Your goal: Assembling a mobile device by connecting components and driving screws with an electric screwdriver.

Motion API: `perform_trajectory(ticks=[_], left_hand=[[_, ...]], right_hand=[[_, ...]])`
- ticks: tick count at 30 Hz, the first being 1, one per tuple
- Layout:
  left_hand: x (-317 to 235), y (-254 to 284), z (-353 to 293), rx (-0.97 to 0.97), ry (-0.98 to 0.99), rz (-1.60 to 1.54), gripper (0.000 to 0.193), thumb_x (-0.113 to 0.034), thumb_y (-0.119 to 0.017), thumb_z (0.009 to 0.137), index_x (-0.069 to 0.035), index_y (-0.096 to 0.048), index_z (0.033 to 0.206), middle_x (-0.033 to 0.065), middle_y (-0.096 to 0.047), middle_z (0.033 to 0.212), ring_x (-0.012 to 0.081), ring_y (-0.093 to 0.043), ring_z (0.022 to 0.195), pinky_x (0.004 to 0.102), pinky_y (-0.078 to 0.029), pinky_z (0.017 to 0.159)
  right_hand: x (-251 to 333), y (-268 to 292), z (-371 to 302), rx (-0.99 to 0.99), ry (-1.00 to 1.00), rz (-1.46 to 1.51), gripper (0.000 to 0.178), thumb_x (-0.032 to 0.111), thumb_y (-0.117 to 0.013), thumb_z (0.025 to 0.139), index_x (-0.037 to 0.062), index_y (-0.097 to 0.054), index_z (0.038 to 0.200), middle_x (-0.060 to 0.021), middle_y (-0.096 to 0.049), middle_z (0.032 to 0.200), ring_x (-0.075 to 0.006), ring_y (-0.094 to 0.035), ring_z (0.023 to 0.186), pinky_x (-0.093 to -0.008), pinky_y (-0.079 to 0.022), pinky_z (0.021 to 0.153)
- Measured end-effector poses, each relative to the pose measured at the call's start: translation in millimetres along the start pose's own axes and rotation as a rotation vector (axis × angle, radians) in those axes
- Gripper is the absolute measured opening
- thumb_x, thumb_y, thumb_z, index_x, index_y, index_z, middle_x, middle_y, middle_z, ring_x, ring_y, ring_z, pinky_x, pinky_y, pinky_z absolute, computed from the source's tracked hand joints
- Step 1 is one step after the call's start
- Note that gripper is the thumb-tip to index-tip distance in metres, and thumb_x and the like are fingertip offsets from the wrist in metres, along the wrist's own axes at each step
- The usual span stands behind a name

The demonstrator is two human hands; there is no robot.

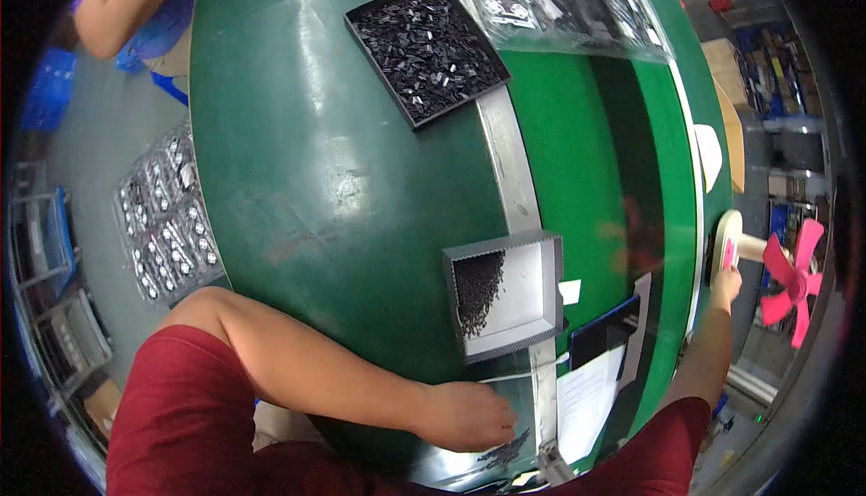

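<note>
My left hand point(465, 417) is low over the green table, its fingers curled closed beside a small loose pile of black parts point(505, 451). Whatever its fingertips hold is hidden. Just beyond it, a grey box point(552, 284) with a white inside holds many tiny black pieces point(478, 293) along its left side. Far to the right, my right hand point(726, 284) grips the base of a small fan point(729, 230), fingers at its pink control panel. The fan's pink blades point(796, 285) look distinct.
A black tray point(417, 122) full of small black parts lies farther up the table. Clear-wrapped trays point(568, 4) sit at the far right, others point(167, 216) at the left. A dark phone-like device point(603, 338) and a printed sheet point(582, 406) lie right. Another person's arm point(126, 4) shows upper left.
</note>
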State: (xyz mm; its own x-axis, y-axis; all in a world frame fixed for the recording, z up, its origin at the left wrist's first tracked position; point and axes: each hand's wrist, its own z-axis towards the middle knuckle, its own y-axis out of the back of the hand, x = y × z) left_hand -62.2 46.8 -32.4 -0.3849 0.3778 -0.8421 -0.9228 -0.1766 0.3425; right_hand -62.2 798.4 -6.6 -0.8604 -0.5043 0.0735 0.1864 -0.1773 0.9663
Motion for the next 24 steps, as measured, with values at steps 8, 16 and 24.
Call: perform_trajectory(ticks=[8,16,24], left_hand=[[-5.0,1.2,-13.5,-0.017,-0.019,0.001,0.016,-0.02,-0.059,0.089,-0.005,-0.055,0.086,0.0091,-0.054,0.087,0.0271,-0.058,0.08,0.0407,-0.051,0.067],[-3.5,-0.1,-3.4,0.01,-0.052,0.054,0.017,-0.022,-0.064,0.083,-0.008,-0.055,0.086,0.0073,-0.054,0.086,0.0256,-0.058,0.08,0.0385,-0.052,0.069],[-13.6,17.9,-11.5,-0.051,-0.122,0.219,0.013,-0.019,-0.077,0.084,-0.011,-0.067,0.086,0.0019,-0.053,0.075,0.0205,-0.058,0.063,0.0338,-0.05,0.055]], right_hand=[[29.8,21.1,-16.8,-0.151,-0.054,-0.211,0.035,0.036,-0.069,0.089,0.0081,-0.08,0.106,-0.018,-0.077,0.108,-0.0366,-0.073,0.103,-0.046,-0.055,0.094],[-2.8,43.7,-33.9,-0.175,0.261,-0.837,0.035,0.034,-0.058,0.092,0.0047,-0.075,0.081,-0.0178,-0.077,0.081,-0.0355,-0.077,0.08,-0.0496,-0.059,0.074],[191.9,49.6,-210.4,-0.508,-0.288,0.411,0.027,0.022,-0.067,0.081,0.0031,-0.07,0.1,-0.0239,-0.071,0.104,-0.0413,-0.068,0.104,-0.0477,-0.053,0.096]])
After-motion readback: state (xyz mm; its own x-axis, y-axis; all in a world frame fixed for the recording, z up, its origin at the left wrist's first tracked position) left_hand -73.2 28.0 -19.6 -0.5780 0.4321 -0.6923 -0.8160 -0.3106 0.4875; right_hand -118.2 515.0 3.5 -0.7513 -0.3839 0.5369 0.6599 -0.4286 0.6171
